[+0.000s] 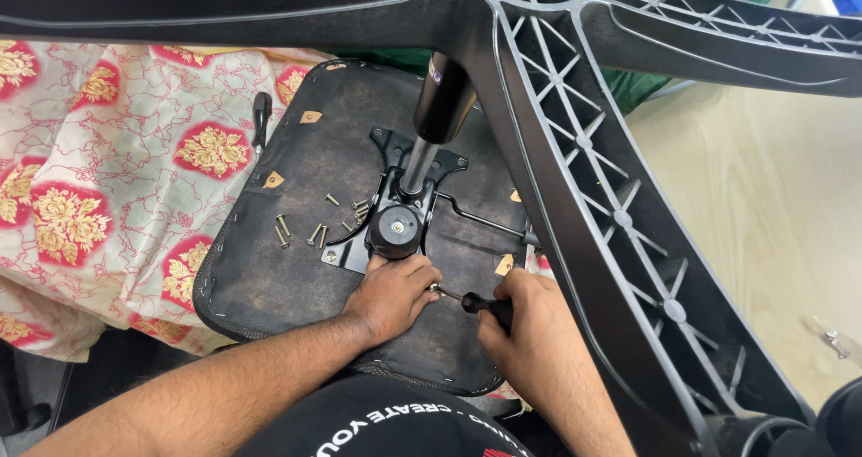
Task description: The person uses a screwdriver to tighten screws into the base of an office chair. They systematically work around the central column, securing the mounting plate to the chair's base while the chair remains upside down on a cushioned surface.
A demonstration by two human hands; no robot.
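An upturned chair seat [269, 268] with a dark underside lies on a table. A black metal mechanism plate [395, 215] is mounted on it, with the gas cylinder [440, 107] rising toward the star base [584, 143] close to the camera. My left hand [391, 295] rests on the seat at the plate's near edge, fingers pinching at a screw by the screwdriver tip. My right hand [525, 318] grips the black handle of a screwdriver [476, 303], its shaft pointing left at that spot. Several loose screws [314, 228] lie left of the plate.
A floral red, gold and white cloth [108, 179] covers the table under the seat. A second black-handled tool [260, 116] lies at the seat's far left edge. A lever rod [485, 222] sticks out right of the plate. Pale floor [772, 224] is at the right.
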